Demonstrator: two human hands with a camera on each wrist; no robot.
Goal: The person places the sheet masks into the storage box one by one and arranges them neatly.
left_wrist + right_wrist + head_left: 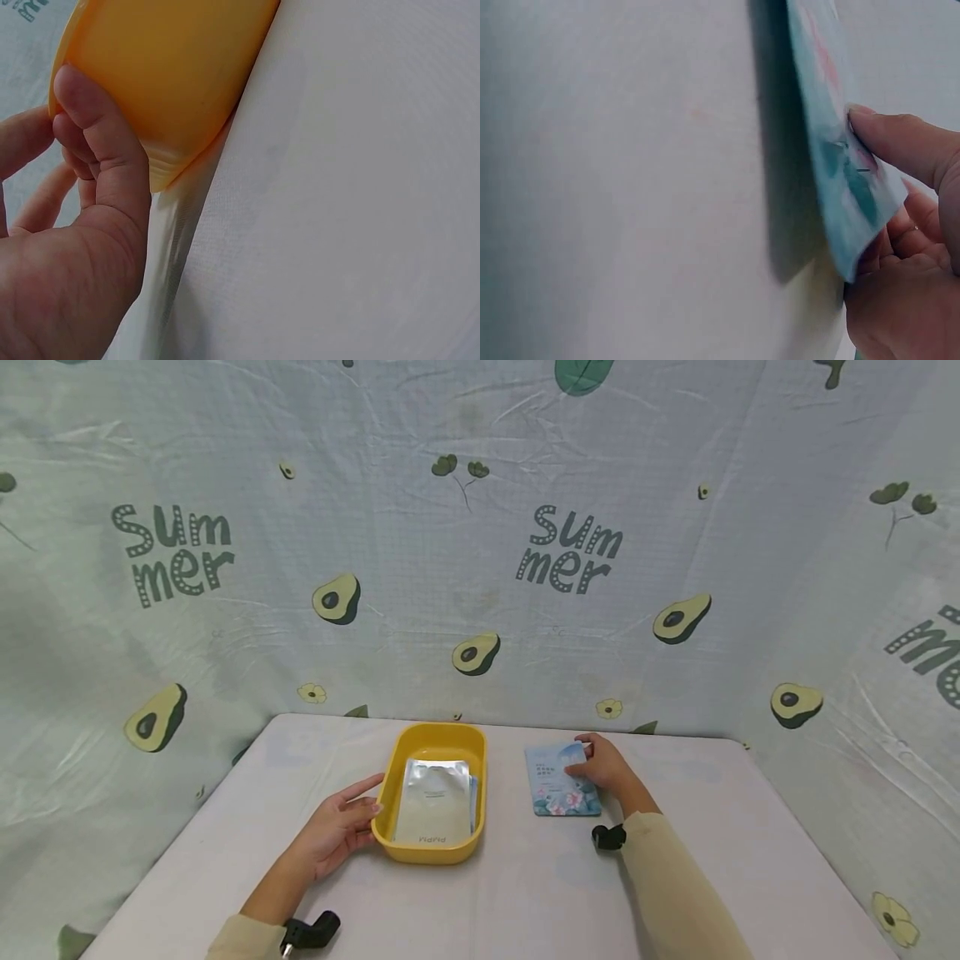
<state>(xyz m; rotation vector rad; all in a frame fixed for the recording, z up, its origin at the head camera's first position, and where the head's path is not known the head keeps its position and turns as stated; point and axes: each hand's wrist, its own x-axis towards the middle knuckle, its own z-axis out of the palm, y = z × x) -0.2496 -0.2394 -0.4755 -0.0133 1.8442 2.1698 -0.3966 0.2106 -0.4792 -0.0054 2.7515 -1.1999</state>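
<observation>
My right hand (606, 767) pinches a pale blue sheet-mask packet (551, 777) with pink flowers by its right side. The thumb lies on its printed face and the other fingers are behind it. In the right wrist view, the packet (840, 157) is tilted and casts a shadow on the table. At the left, my left hand (341, 831) touches the outer left side of a yellow tray (386, 818), fingers loosely bent. The left wrist view shows the thumb against the tray wall (165, 67). Inside the tray lies a silver-and-cream packet (432, 806), partly covering a blue one (473, 802).
A white cloth covers the table (525, 902). Behind it hangs a pale curtain (405, 635) printed with avocados and lettering. Black wrist cameras sit on the left wrist (311, 931) and right wrist (608, 837).
</observation>
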